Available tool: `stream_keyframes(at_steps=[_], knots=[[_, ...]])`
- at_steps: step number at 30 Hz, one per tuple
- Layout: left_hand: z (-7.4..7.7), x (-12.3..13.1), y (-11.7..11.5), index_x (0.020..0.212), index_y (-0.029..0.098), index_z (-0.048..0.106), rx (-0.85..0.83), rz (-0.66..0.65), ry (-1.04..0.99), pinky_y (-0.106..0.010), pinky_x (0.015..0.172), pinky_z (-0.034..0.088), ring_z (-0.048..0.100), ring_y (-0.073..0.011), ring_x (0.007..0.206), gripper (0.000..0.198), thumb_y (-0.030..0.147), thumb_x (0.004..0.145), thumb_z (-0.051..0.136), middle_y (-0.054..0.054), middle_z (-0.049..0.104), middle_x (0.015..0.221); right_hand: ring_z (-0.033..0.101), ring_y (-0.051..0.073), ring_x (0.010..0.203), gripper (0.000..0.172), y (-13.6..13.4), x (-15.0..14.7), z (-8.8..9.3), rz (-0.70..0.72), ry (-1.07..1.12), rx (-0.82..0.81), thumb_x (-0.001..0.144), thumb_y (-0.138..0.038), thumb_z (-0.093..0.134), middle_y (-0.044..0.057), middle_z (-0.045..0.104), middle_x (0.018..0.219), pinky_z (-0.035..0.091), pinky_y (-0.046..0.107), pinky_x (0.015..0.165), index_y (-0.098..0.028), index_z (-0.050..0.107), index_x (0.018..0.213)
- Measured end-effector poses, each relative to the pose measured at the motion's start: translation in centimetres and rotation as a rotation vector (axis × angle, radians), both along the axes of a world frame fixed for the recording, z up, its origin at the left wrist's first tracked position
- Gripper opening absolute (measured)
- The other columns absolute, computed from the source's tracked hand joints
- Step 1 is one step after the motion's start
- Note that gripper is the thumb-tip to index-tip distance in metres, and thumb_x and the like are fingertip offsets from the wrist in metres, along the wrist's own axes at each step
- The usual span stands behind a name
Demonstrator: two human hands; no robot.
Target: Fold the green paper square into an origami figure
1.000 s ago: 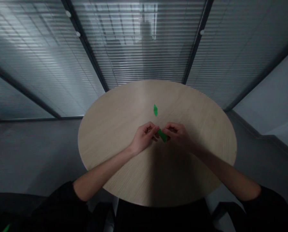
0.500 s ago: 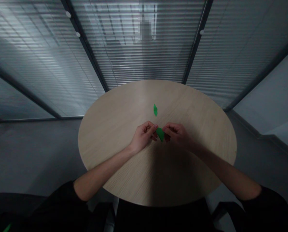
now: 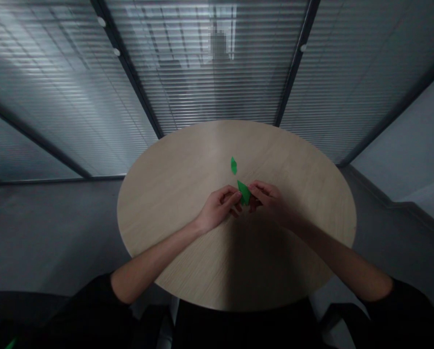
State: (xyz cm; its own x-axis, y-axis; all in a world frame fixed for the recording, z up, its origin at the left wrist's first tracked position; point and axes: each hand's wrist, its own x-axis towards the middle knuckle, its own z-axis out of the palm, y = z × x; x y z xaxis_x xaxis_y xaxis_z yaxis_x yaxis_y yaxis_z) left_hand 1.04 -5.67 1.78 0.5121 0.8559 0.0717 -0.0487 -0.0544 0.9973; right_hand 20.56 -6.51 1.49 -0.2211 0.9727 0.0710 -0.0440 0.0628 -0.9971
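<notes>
A folded piece of green paper (image 3: pixel 244 191) is held between my two hands above the table. My left hand (image 3: pixel 222 204) pinches its lower left edge between thumb and fingers. On the other side, my right hand (image 3: pixel 268 198) grips the right edge with thumb and forefinger. My fingertips cover parts of the paper, so its full shape is hidden. Just beyond my hands, a second small green folded paper piece (image 3: pixel 233 165) lies on the tabletop, apart from both hands.
The round wooden table (image 3: pixel 158 203) stands close to a glass wall with blinds (image 3: pixel 217 92). A dark shadow falls over its near right part. Black chair armrests (image 3: pixel 342 310) show near the front edge.
The held green paper has turned, and its pointed corner now shows at the top instead of the bottom. My fingers have shifted their grip slightly. The other green piece stays put.
</notes>
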Motion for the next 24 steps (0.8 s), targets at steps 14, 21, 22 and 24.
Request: stream_keyframes(at_steps=[14, 21, 22, 24], knots=[[-0.05, 0.06, -0.08, 0.091, 0.016, 0.060, 0.046, 0.001, 0.029, -0.024, 0.057, 0.056, 0.064, -0.0127, 0.062, 0.035, 0.051, 0.094, 0.067, -0.002, 0.065, 0.073, 0.059, 0.011, 0.054, 0.045, -0.03, -0.03, -0.17, 0.026, -0.040, 0.046, 0.086, -0.064, 0.072, -0.002, 0.062, 0.063, 0.051, 0.025, 0.052, -0.020, 0.063, 0.079], [-0.44, 0.15, -0.15, 0.080, 0.018, 0.058, 0.090, -0.028, 0.130, -0.023, 0.054, 0.048, 0.060, -0.0121, 0.058, 0.037, 0.052, 0.095, 0.064, -0.001, 0.062, 0.067, 0.058, 0.011, 0.055, 0.040, -0.14, -0.13, -0.08, -0.010, -0.055, 0.084, 0.089, -0.057, 0.069, -0.001, 0.061, 0.065, 0.051, 0.025, 0.053, -0.020, 0.062, 0.077], [-0.42, 0.14, -0.13, 0.080, 0.018, 0.058, 0.096, -0.035, 0.134, -0.023, 0.054, 0.047, 0.059, -0.0123, 0.058, 0.037, 0.052, 0.095, 0.063, -0.001, 0.062, 0.067, 0.058, 0.011, 0.055, 0.039, -0.16, -0.16, -0.08, -0.004, -0.056, 0.081, 0.089, -0.057, 0.068, -0.001, 0.061, 0.065, 0.051, 0.025, 0.053, -0.020, 0.062, 0.078], [-0.34, 0.08, -0.16, 0.079, 0.018, 0.057, 0.112, -0.045, 0.151, -0.022, 0.052, 0.043, 0.057, -0.0117, 0.057, 0.038, 0.052, 0.096, 0.061, -0.001, 0.061, 0.065, 0.059, 0.011, 0.056, 0.037, -0.21, -0.25, -0.07, 0.010, -0.058, 0.070, 0.088, -0.056, 0.069, -0.002, 0.061, 0.066, 0.051, 0.025, 0.053, -0.020, 0.062, 0.080]])
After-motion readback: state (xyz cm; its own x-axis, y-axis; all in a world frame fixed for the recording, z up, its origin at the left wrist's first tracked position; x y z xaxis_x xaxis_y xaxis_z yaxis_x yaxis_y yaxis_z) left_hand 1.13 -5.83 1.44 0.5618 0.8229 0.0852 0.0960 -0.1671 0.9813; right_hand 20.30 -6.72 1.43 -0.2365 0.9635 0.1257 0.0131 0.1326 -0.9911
